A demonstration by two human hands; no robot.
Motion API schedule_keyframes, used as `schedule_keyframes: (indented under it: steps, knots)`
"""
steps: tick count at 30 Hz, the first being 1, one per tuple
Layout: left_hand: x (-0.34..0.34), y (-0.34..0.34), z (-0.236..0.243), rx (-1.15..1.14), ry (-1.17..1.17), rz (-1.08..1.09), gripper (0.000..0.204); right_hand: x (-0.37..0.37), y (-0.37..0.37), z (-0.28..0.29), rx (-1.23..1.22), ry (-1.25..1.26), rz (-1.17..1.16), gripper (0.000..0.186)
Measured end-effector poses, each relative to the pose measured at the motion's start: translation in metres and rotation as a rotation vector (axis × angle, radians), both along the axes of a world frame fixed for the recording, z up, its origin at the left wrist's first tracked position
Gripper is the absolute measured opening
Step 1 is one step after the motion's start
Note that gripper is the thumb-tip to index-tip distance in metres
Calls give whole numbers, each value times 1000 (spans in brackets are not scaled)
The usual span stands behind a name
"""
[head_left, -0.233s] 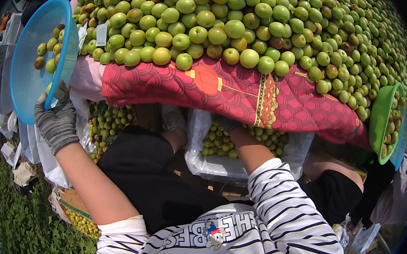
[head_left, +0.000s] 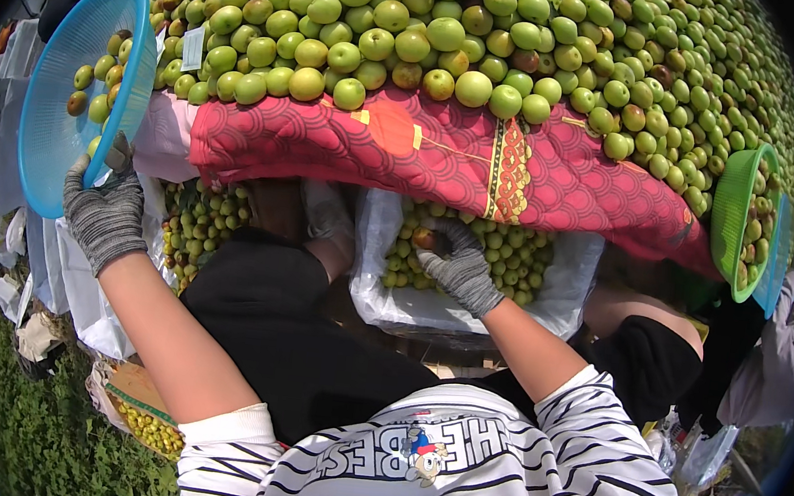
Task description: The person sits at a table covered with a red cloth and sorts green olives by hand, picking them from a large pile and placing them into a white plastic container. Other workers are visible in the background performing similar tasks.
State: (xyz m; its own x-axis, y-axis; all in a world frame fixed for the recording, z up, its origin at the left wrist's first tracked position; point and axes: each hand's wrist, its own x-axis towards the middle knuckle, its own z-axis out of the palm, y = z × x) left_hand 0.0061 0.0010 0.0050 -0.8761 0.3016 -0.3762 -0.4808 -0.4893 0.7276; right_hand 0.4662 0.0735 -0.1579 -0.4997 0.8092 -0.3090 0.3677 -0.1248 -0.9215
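My left hand [head_left: 106, 223], in a grey knitted glove, grips the near rim of a tilted blue plastic basket [head_left: 49, 135]. Several green and brownish jujubes [head_left: 100, 108] lie inside that basket. Below the cloth edge, my gloved right hand [head_left: 465, 270] is over a crate lined with clear plastic [head_left: 371, 289] and filled with green jujubes [head_left: 522, 254]. Between the thumb and fingers of this hand is a brownish jujube [head_left: 424, 239].
A large heap of green jujubes [head_left: 441, 33] covers the surface ahead, edged by a red patterned cloth [head_left: 330, 147]. At the right stands a green basket [head_left: 732, 213] of browner fruit. Another batch of jujubes [head_left: 197, 240] sits below, left of my black-clad leg [head_left: 260, 291].
My right hand has come out from under the cloth edge toward me, now showing a brownish jujube in its fingers. My left hand stays on the blue basket. The whole view has shifted slightly.
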Motion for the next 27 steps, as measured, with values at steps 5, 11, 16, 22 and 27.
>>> schedule_keyframes:
  steps: [5,11,16,22,27]
  knots:
    - [1,-5,1,66,-28,-48,57,15,-21,56,26,145,38,45]
    - [6,3,5,99,-120,16,54,5,-23,79,337,75,28,40]
    - [20,2,4,152,-107,7,41,-59,-5,93,225,-190,311,43]
    - [33,-5,16,174,-102,30,36,-187,-7,141,245,97,746,61]
    - [34,-15,28,193,-61,215,45,-231,41,194,686,23,671,25]
